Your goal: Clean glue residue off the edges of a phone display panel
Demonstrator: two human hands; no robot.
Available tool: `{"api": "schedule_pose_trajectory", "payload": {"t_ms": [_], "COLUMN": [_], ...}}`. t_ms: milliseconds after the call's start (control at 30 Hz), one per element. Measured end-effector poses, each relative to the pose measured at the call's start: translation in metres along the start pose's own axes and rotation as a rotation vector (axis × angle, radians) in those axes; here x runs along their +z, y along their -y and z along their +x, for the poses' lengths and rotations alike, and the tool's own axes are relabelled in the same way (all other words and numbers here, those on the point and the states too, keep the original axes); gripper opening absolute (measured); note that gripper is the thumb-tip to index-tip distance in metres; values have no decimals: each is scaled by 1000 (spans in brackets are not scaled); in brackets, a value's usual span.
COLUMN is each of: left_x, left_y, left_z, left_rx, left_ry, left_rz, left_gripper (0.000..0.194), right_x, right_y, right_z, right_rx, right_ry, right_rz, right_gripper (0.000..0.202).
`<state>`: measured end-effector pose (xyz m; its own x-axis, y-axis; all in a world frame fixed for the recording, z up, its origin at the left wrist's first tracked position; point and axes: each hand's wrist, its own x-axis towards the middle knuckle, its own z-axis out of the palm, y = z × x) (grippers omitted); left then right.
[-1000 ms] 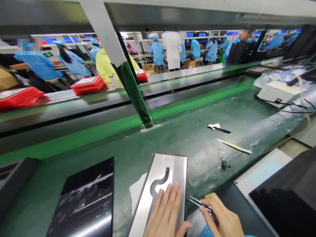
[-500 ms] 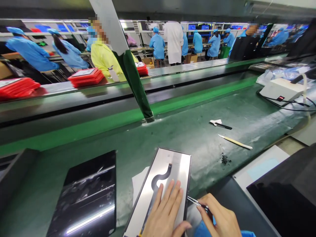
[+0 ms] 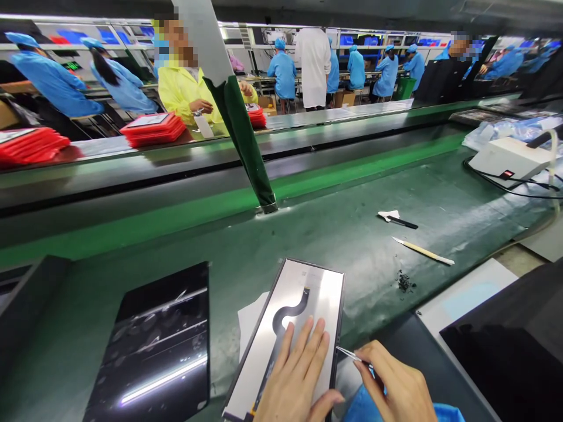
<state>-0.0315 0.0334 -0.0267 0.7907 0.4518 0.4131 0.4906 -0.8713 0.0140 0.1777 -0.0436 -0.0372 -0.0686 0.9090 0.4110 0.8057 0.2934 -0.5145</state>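
Note:
A display panel lies back side up in front of me, silvery with a dark frame and a curved black ribbon cable. My left hand rests flat on it, fingers stretched out, over part of the cable. My right hand grips a pair of tweezers, whose tips touch the panel's right edge. Under the panel's left side a piece of white paper sticks out. Left of it lies a glossy black glass panel with smudges and a light reflection.
A black-handled tool, a pale stick-like tool and dark scraps lie at the right. Beyond are a white device with cables and a slanted post. Co-workers sit behind red stacks.
The view has shifted slightly. My left hand stays flat on the panel, and the tweezers remain at its right edge. Across the line, the co-worker in yellow has raised their hands into sight.

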Motion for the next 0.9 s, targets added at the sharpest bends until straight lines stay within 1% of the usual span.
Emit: {"api": "schedule_pose_trajectory", "payload": {"t_ms": [200, 300, 367, 467, 533, 667, 733, 833, 900], "left_x": [-1, 1, 6, 14, 17, 16, 15, 17, 18], "left_y": [-1, -1, -2, -3, -3, -2, -3, -5, -7], "left_z": [0, -1, -3, -7, -9, -9, -9, -10, -11], "left_rx": [-1, 3, 1, -17, -24, -26, -14, -17, -46], "left_ry": [3, -1, -24, -62, -66, -57, -47, -50, -17], "left_rz": [1, 6, 8, -5, -22, -72, -81, -76, -66], "left_gripper": [64, 59, 57, 55, 55, 47, 41, 36, 36], "right_x": [-2, -6, -9, -13, -13, -9, -8, -11, -16], "right_y": [1, 3, 4, 5, 3, -4, -5, -5, -4], "right_z": [4, 6, 9, 15, 20, 27, 31, 36, 38], "right_rx": [-5, 48, 160, 400, 546, 781, 900, 1050, 1115], "right_ry": [-1, 32, 106, 268, 361, 450, 510, 589, 623], "right_rz": [12, 72, 148, 280, 397, 739, 886, 1006, 1049], "right_gripper": [19, 21, 23, 27, 30, 33, 39, 47, 49]}}
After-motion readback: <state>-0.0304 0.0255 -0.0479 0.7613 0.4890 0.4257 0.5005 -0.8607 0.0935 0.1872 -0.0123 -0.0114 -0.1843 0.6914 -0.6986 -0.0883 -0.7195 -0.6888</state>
